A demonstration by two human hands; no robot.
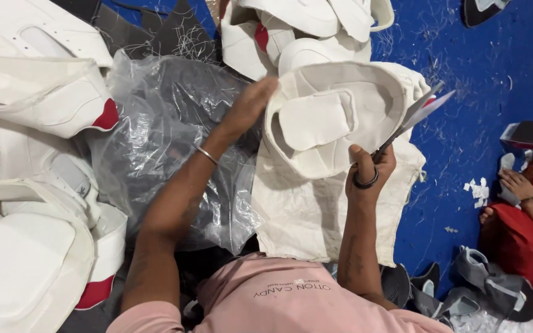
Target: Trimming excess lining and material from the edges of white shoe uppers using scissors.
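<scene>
My left hand (249,106) grips the left edge of a cream-white shoe upper (331,120), holding it up with its tongue facing me. My right hand (368,169) is closed around the black handles of a pair of scissors (411,120); the blades are apart and point up and right along the upper's right edge. A thin metal bangle sits on my left wrist. Under the upper lies a flat cream fabric sheet (316,213) on my lap.
Clear plastic bags (168,123) over dark pieces lie left of my arm. Piles of white uppers with red patches (38,92) fill the left and top. Thread scraps litter the blue floor (488,68). Another person's hand and foot (513,185) are at right, with grey uppers (495,290) below.
</scene>
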